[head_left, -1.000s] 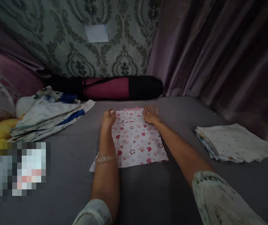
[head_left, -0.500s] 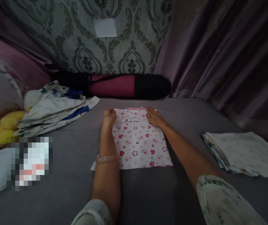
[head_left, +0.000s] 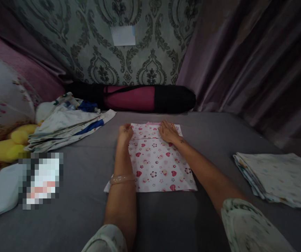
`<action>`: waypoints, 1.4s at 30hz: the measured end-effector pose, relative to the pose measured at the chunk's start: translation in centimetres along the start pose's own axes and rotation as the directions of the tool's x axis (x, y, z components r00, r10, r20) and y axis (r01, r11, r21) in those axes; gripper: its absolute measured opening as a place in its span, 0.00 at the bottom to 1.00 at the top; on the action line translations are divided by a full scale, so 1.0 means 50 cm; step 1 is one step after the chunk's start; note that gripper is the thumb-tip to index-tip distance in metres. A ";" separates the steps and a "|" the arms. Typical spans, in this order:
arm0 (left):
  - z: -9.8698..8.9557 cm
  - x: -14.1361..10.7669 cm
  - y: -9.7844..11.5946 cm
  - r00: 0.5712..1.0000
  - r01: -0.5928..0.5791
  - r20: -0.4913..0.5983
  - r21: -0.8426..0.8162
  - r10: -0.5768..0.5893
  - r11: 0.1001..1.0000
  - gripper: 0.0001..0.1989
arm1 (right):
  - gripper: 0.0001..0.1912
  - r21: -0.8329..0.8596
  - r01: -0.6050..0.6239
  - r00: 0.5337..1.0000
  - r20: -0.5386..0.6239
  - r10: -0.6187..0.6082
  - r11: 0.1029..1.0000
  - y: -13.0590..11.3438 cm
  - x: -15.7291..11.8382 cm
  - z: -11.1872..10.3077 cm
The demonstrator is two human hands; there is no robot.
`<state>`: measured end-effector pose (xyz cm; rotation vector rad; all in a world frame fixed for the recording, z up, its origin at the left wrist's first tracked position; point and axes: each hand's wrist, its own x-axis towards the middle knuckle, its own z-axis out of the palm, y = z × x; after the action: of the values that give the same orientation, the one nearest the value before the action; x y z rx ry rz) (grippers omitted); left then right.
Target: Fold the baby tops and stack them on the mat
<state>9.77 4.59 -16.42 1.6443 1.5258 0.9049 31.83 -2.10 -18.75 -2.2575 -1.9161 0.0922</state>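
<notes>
A white shirt (head_left: 154, 161) printed with pink hearts and flowers lies flat on the grey sheet in front of me. Its far end is folded over into a band, and a bit of pink trim shows at the far edge. At the band's left corner, my left hand (head_left: 126, 133) has its fingers curled closed on the cloth; the fingertips are partly hidden. My right hand (head_left: 169, 132) lies open and flat on the right part of the band, fingers pointing away from me.
To the left lies a loose pile of clothes (head_left: 68, 126), beside a yellow plush toy (head_left: 11, 141) and a white device (head_left: 5, 189). A folded cloth stack (head_left: 279, 176) sits on the right. Along the wall runs a black and pink long bag (head_left: 129, 98).
My right hand has slid a little to the left across the folded band, away from its right corner. My left hand stays at the left corner. The view has shifted slightly.
</notes>
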 end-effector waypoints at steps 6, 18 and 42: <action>-0.003 0.000 -0.004 0.999 0.022 -0.023 -0.036 -0.023 0.999 0.15 | 0.34 -0.027 -0.093 0.996 0.004 0.094 0.995 -0.021 0.012 0.030; 0.002 0.019 -0.021 0.995 0.018 -0.092 -0.047 -0.023 0.999 0.17 | 0.32 -0.029 -0.077 0.997 0.005 0.077 0.997 -0.061 0.017 0.013; -0.022 0.027 -0.026 0.982 0.006 -0.186 -0.157 -0.035 0.988 0.18 | 0.30 0.024 0.241 0.969 -0.051 -0.240 0.970 -0.230 0.020 0.056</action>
<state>8.25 6.07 -16.92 1.4629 1.5508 1.1657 20.34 0.95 -19.42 -1.9713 -2.1301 0.0326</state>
